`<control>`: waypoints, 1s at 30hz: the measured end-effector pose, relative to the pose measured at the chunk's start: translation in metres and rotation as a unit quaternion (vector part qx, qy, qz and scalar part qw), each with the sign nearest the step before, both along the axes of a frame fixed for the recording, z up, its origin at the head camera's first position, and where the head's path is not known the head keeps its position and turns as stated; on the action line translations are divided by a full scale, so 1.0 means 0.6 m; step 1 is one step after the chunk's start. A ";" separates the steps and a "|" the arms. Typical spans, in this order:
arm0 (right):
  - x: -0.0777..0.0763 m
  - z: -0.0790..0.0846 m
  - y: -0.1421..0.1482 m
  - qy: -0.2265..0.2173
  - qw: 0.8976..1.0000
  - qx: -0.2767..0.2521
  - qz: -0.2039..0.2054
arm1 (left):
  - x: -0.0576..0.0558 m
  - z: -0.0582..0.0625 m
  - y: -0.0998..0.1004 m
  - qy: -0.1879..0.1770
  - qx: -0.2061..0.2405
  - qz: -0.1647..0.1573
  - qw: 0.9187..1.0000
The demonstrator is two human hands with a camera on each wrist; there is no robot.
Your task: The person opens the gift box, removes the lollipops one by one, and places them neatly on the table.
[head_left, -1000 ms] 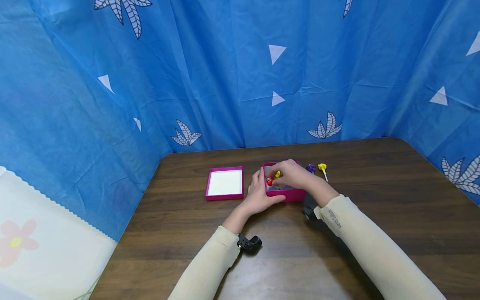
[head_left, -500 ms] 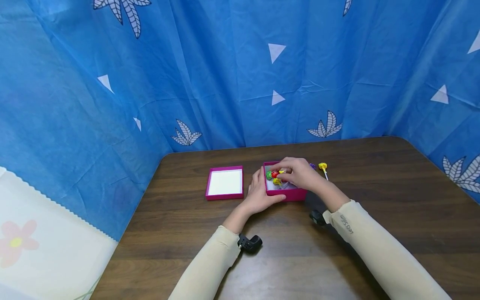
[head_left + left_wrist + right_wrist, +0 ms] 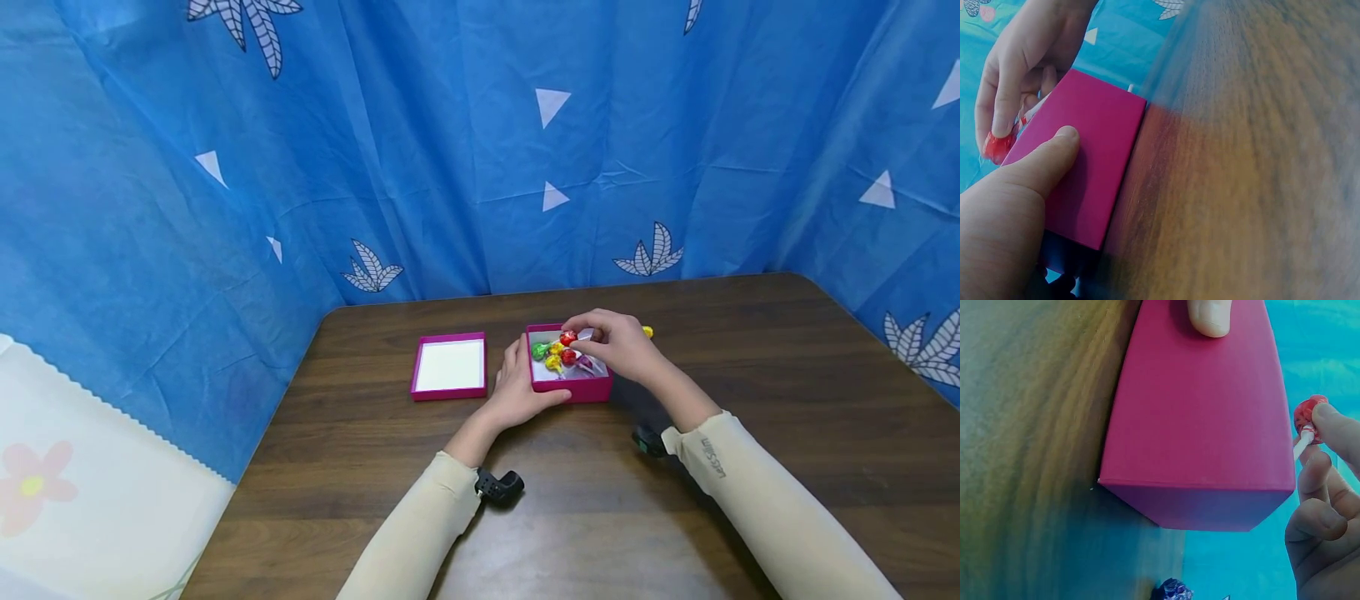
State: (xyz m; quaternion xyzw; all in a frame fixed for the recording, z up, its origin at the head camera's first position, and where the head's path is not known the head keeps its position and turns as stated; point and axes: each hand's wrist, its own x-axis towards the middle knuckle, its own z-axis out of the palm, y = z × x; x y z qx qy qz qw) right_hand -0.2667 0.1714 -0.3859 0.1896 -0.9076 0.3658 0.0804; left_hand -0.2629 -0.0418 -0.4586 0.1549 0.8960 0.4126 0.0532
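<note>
A magenta box [image 3: 573, 391] without its lid stands on the table, several wrapped lollipops inside. Among them are a green one [image 3: 539, 351], a yellow one [image 3: 553, 363], a red one [image 3: 569, 357] and a purple one [image 3: 585, 363]. My left hand [image 3: 517, 396] rests against the box's near left corner, fingers straight along the left wall and thumb [image 3: 1054, 156] pressed flat on the front. Over the box's right half, my right hand [image 3: 618, 343] pinches another red lollipop [image 3: 1305, 415] by its head between thumb and fingertips, its white stick pointing toward the box.
The shallow lid [image 3: 452, 365], white inside up, lies on the table left of the box. A yellow lollipop [image 3: 648, 331] shows behind my right hand. One purple lollipop [image 3: 1174, 589] lies beyond the box's right end. A blue curtain [image 3: 480, 150] hangs behind the table [image 3: 360, 467].
My right hand has moved to the right and slightly back inside the box area with the red lollipop, uncovering the lollipops in the box. My left hand has stayed in place.
</note>
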 end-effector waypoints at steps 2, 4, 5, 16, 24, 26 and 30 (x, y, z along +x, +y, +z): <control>0.002 -0.003 0.005 0.001 1.000 -0.008 -0.008 | 0.000 0.000 0.001 -0.002 -0.001 0.001 1.000; 0.005 -0.004 0.010 0.002 1.000 -0.014 -0.015 | 0.000 0.000 0.001 -0.004 0.000 0.002 1.000; 0.005 -0.005 0.013 0.002 1.000 -0.016 -0.018 | 0.000 0.000 0.001 -0.004 0.000 0.002 1.000; 0.010 -0.012 0.058 -0.005 0.997 -0.037 -0.073 | 0.001 0.002 0.003 -0.007 0.000 0.004 1.000; 0.011 -0.017 0.095 0.015 0.993 -0.047 -0.104 | -0.001 0.001 0.002 0.001 -0.001 0.004 1.000; 0.013 -0.018 0.104 0.014 0.993 -0.050 -0.109 | -0.001 0.001 0.002 0.000 -0.002 0.004 1.000; 0.015 -0.022 0.118 0.009 0.992 -0.044 -0.120 | -0.001 0.001 0.001 -0.001 -0.002 0.006 1.000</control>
